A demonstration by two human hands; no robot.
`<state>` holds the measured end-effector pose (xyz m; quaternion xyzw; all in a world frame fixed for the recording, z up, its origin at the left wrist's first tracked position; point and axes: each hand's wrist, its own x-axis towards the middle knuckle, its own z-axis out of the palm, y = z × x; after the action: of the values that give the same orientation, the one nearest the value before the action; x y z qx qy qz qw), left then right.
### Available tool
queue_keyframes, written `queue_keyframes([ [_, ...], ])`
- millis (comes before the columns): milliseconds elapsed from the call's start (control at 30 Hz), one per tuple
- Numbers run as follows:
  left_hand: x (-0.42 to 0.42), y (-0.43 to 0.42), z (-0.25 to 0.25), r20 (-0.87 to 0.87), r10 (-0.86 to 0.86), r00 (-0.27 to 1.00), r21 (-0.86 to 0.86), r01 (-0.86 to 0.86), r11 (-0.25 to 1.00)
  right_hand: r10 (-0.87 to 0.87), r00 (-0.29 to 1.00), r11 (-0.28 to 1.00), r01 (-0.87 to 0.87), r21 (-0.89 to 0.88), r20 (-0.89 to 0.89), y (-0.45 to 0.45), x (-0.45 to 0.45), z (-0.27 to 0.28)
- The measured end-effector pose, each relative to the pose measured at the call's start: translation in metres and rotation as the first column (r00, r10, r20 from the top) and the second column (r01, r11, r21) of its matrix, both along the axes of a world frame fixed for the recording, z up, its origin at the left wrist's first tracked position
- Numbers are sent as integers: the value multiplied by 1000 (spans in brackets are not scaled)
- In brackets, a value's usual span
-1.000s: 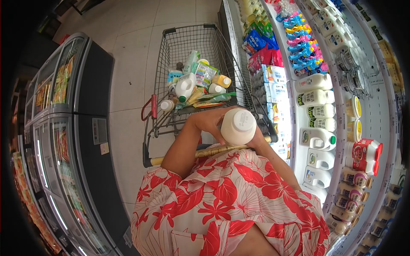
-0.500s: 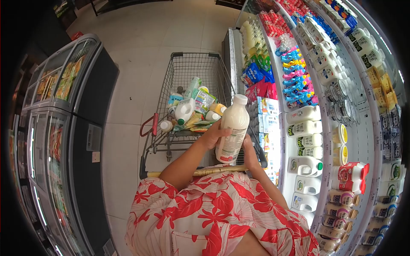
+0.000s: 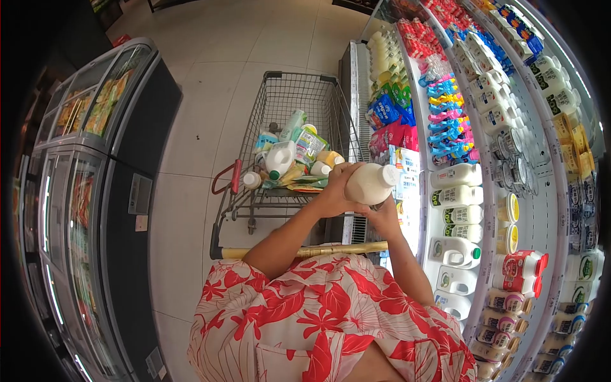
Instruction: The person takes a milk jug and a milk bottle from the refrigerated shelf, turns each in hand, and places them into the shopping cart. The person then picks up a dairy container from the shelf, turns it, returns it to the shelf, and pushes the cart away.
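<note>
A white bottle (image 3: 369, 186) is tilted with its white cap (image 3: 391, 175) toward the upper right. My left hand (image 3: 338, 191) wraps round its left side, and my right hand (image 3: 383, 216) grips it from below right, its fingers partly hidden behind the bottle. Both hands are above the near end of a wire shopping cart (image 3: 299, 83). Inside the cart lie a white jug with a green cap (image 3: 280, 158), a green-and-white packet (image 3: 310, 145) and several other bottles and packs.
The cart's handle bar (image 3: 305, 251) crosses close to my body. On the right, a lit refrigerated shelf (image 3: 417, 210) holds rows of milk jugs (image 3: 455, 251), yogurt cups and packs. A glass-doored freezer cabinet (image 3: 137, 159) stands at the left, beyond the tiled floor (image 3: 197, 127).
The bottle has gone from fairly upright to tilted toward the right and lifted away from my body. Both hands have moved with it and still hold it.
</note>
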<state>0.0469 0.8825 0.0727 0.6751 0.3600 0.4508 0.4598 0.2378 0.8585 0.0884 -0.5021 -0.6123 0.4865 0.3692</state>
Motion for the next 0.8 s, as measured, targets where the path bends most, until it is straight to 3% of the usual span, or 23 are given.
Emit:
queue_keyframes([
  [67,3,-4,1,-74,6,997,-109,-14,994,-8,1000,1000,9,-12,7,-3,-1,9],
  [133,6,-7,2,-97,23,995,-92,-32,995,20,1000,1000,-20,10,-4,-5,1,14],
  [267,17,-20,9,-101,70,992,-5,-71,997,-45,988,999,46,-1,150,-21,10,20],
  [333,25,-25,7,-92,120,989,199,-100,975,-128,989,992,129,-3,68,-32,23,12],
  [400,31,-31,5,-80,91,993,167,-77,983,-125,986,992,124,16,112,-41,30,9],
  [500,34,-30,4,-16,108,994,264,-100,959,-119,977,988,98,120,179,-42,35,3],
  [733,18,-7,10,24,202,979,262,-201,944,-102,969,975,53,218,223,14,27,-16],
  [800,9,5,7,60,269,961,161,-275,948,-86,933,971,-2,241,350,36,5,-5],
])
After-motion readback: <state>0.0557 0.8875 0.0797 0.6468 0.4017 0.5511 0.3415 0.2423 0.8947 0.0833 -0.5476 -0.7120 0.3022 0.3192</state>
